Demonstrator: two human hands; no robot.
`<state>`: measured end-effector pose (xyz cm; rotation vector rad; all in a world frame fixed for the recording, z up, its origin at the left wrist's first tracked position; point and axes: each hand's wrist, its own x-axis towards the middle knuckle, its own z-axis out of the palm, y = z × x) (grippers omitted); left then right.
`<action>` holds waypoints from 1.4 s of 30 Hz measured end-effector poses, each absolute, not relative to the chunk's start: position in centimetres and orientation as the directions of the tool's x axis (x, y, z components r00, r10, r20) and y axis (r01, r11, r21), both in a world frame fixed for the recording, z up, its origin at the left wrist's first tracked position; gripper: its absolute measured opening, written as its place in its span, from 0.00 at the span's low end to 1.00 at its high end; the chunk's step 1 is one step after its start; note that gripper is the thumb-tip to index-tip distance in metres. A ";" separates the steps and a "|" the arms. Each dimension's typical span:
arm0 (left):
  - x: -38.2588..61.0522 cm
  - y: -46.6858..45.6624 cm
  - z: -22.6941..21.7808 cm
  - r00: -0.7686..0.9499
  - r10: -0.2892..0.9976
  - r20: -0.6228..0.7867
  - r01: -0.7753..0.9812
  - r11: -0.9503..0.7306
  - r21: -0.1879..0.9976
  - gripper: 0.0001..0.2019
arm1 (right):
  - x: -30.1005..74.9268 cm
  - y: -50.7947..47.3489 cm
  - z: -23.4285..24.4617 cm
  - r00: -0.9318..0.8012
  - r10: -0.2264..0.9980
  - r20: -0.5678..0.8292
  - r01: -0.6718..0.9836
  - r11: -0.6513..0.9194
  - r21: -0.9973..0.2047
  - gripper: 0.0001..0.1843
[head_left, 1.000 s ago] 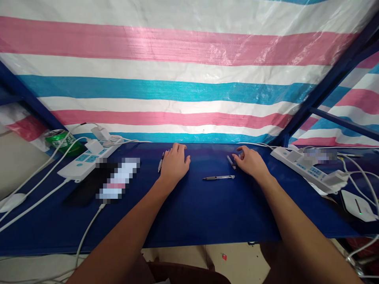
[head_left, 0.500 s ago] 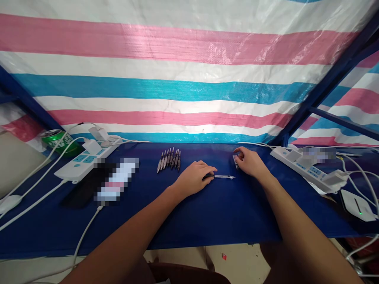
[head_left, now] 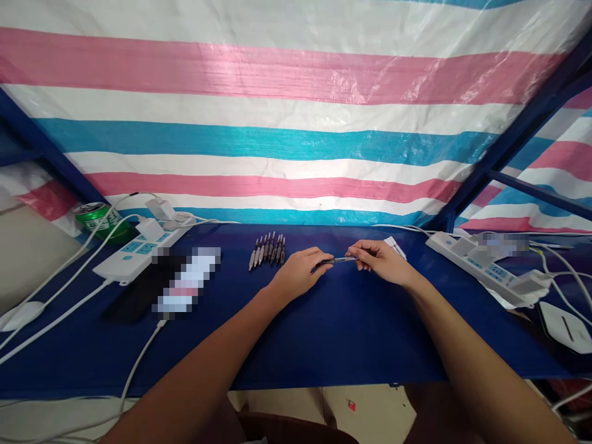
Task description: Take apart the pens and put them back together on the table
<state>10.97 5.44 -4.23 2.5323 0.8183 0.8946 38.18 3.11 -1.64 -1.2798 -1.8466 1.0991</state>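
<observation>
Both hands meet over the middle of the blue table. A slim pen is held level between them, lifted a little off the cloth. My left hand pinches its dark left end. My right hand pinches its clear right end. To the left of my left hand lies a row of several pens side by side. Small white pieces lie just behind my right hand.
A white power strip with plugs and cables sits at the left, a green can behind it and a dark phone in front. Another power strip and a white box lie at the right. A striped tarp hangs behind.
My left hand left the row of pens, slid right and took the lone pen. My right hand came in from the right and gripped its other end; the pen is lifted.
</observation>
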 end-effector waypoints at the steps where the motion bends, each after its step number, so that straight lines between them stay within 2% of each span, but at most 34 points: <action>1: 10.9 5.4 -4.3 0.642 0.616 0.457 0.413 -0.780 0.470 0.14 | 38.2 3.2 -1.7 -0.324 0.945 0.040 0.407 0.177 -0.896 0.27; 5: 10.8 5.4 -4.2 0.640 0.625 0.447 0.432 -0.774 0.463 0.16 | 38.3 3.2 -1.9 -0.296 0.947 0.127 0.346 0.230 -0.910 0.24; 10: 10.6 5.5 -4.2 0.636 0.623 0.456 0.433 -0.777 0.458 0.17 | 38.1 3.1 -1.9 -0.341 0.939 0.051 0.349 0.177 -0.920 0.24; 20: 10.6 5.5 -4.2 0.627 0.633 0.455 0.464 -0.772 0.435 0.16 | 38.1 3.3 -2.1 -0.318 0.946 0.069 0.317 0.175 -0.932 0.25; 26: 10.7 5.4 -4.1 0.618 0.648 0.445 0.468 -0.758 0.454 0.16 | 38.5 3.4 -2.3 -0.331 0.942 0.058 0.305 0.165 -0.938 0.22; 30: 10.7 5.0 -3.4 0.604 0.696 0.389 0.412 -0.690 0.595 0.19 | 38.5 3.4 -2.2 -0.331 0.936 0.122 0.268 0.217 -0.938 0.19; 35: 10.8 4.7 -2.8 0.623 0.759 0.192 0.336 -0.480 0.810 0.24 | 38.3 3.4 -2.2 -0.308 0.933 0.183 0.198 0.251 -0.948 0.21; 38: 10.9 5.0 -3.1 0.624 0.769 0.137 0.283 -0.387 0.878 0.24 | 38.4 3.4 -2.0 -0.285 0.939 0.192 0.199 0.254 -0.947 0.22; 42: 10.9 5.9 -3.8 0.580 0.799 0.159 0.206 -0.333 0.920 0.19 | 39.1 3.4 -1.6 -0.234 0.951 0.202 0.232 0.256 -0.938 0.24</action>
